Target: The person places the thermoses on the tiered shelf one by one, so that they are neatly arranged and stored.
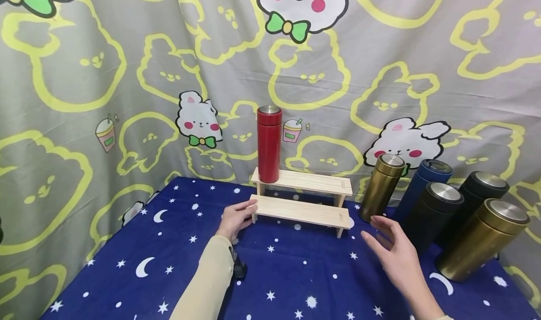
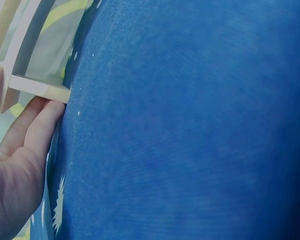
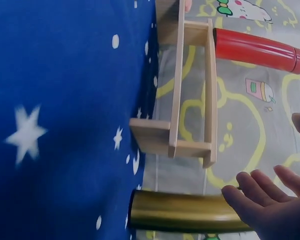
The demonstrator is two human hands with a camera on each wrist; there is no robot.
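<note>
Right hand (image 1: pixel 395 253) loose and empty, my left hand (image 1: pixel 234 220) pinches one end of the wooden stand (image 1: pixel 302 210), probably light, stiff and best held there.

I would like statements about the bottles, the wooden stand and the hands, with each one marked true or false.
1. The left hand holds the left end of the wooden stand. True.
2. The red bottle stands on the lower step. False: it stands on the upper step.
3. The right hand holds nothing. True.
4. Three bottles stand right of the stand. False: five bottles do.
5. The blue bottle lies on its side. False: it stands upright.
</note>
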